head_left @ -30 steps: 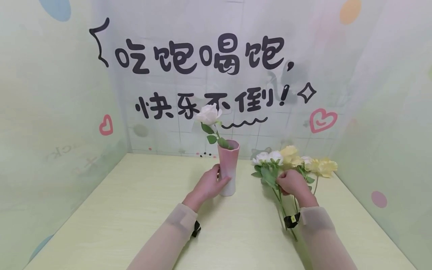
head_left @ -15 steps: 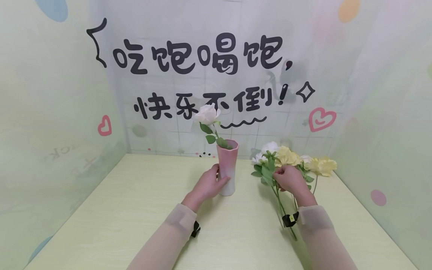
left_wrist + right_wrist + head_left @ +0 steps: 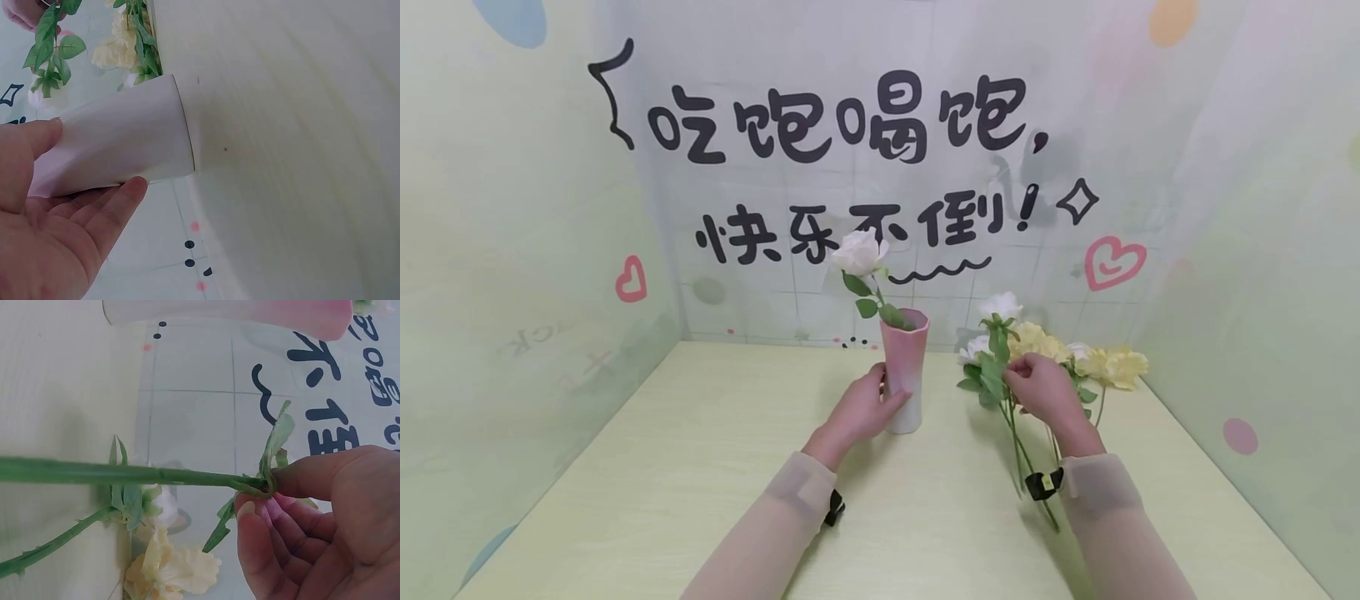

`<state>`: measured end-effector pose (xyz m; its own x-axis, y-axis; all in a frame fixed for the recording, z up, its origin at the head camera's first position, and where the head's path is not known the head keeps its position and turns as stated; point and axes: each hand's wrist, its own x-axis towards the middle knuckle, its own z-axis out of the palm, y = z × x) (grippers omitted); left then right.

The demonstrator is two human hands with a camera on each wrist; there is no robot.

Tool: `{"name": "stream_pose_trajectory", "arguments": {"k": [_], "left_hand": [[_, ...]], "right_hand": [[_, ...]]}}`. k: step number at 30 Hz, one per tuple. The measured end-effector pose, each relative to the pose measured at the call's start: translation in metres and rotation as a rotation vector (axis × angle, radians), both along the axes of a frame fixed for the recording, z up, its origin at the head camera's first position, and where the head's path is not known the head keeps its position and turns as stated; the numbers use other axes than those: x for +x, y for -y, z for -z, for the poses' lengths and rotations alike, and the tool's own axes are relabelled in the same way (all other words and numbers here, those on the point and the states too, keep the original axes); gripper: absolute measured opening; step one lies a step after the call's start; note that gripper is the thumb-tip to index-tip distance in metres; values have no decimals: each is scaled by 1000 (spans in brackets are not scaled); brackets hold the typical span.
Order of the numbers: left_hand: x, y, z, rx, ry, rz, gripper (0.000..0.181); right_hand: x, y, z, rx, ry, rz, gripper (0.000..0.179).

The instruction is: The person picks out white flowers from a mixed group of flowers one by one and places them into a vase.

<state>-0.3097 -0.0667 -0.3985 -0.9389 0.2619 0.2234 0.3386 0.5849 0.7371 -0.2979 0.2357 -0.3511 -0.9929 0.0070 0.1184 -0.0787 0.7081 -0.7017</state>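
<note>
A vase [image 3: 906, 367], pink at the top and fading to white, stands upright on the table. My left hand [image 3: 862, 407] grips it from the left, thumb across the front. In it leans a white rose [image 3: 860, 252] with green leaves. On the right, my right hand [image 3: 1048, 396] pinches the green stem [image 3: 125, 472] of another white rose [image 3: 1001, 306], just below its leaves. That bloom is raised above the other flowers, its stem slanting down toward the table. In the left wrist view the vase's pale lower part [image 3: 125, 134] lies between thumb and fingers.
Behind the right hand lie yellow flowers [image 3: 1116, 368] and a further white bloom [image 3: 975, 348], with leaves and stems. A printed back wall [image 3: 760, 308] closes the table [image 3: 715, 467] off at the rear, and side walls stand left and right.
My right hand has risen slightly and moved a little left, lifting the pinched white rose above the other flowers. The left hand stays on the vase.
</note>
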Motion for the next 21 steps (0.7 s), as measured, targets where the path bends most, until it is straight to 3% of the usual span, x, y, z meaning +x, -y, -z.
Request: {"name": "stream_pose_trajectory", "arguments": {"k": [13,21], "left_hand": [[-2,0,1,3,8,4,66],[-2,0,1,0,1,6,65]], "right_hand": [[-1,5,-7,-39,-122,17,33],[0,7,-9,-42,-129,16,33]]}}
